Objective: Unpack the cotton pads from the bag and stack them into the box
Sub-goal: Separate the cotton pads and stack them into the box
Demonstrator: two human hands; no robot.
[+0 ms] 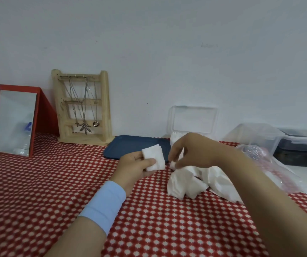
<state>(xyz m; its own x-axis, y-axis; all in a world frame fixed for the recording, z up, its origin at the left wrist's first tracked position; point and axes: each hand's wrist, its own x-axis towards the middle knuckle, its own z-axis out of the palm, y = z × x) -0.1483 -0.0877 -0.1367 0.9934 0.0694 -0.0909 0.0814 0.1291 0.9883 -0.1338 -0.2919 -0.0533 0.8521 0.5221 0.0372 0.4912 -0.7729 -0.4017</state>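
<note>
My left hand (pixel 136 166) holds a small stack of white square cotton pads (pixel 153 157) between thumb and fingers, above the red patterned cloth. My right hand (pixel 189 152) reaches over a loose pile of cotton pads (pixel 195 180) on the cloth and pinches one pad (pixel 172 165) at the pile's left edge. A clear plastic box (pixel 192 120) with its lid raised stands behind my right hand against the wall; white contents show inside it. The crumpled clear bag (pixel 271 164) lies to the right of the pile.
A dark blue tray (pixel 130 145) lies behind my hands. A wooden jewellery stand (pixel 83 106) and a red-framed mirror (pixel 16 123) stand at the back left. Clear (pixel 256 135) and dark lidded containers (pixel 301 140) sit at the right edge.
</note>
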